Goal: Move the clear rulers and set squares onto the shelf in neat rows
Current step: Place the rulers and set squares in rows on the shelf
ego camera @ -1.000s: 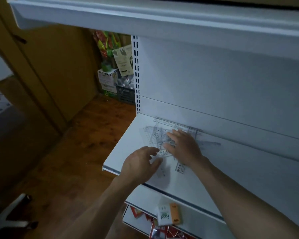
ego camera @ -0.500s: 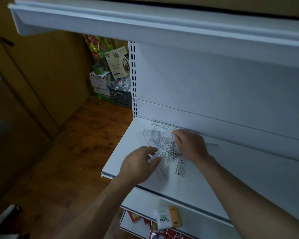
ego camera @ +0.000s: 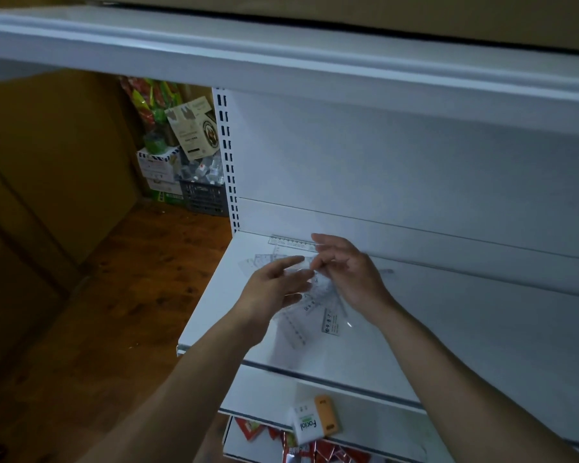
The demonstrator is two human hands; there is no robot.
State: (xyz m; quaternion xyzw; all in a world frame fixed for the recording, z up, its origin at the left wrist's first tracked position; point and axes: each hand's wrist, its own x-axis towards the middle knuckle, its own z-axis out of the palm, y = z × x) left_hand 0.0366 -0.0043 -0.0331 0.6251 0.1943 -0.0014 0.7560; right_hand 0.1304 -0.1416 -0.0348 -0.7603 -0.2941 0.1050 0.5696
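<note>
Quick update: half a second ago both palms were pressed flat on the pile, and now they've been lifted off it and a bunch of clear rulers [ego camera: 318, 305] has been picked up at the centre of the frame, over the left part of the shelf [ego camera: 448, 329]. So the pile is probably being split and squared up, and no neat row has been laid yet. The bunch is pinched at its upper end by the curled thumb and fingers of the right hand [ego camera: 351, 275]. The left hand [ego camera: 274, 292] is held against it from the left with the fingers mostly stretched out; whether anything is really gripped there can't be told through the blur. The held pieces are fanned a bit, with their long axes running front to back: top ends at the fingertips, printed ends pointed at the bottom of the frame. Whether those lower ends are touching the shelf can't be made out. One single ruler [ego camera: 291, 242] has been left along the back wall, its long axis left to right. A few set squares [ego camera: 259, 262] are lying flat just left of the hands.
</note>
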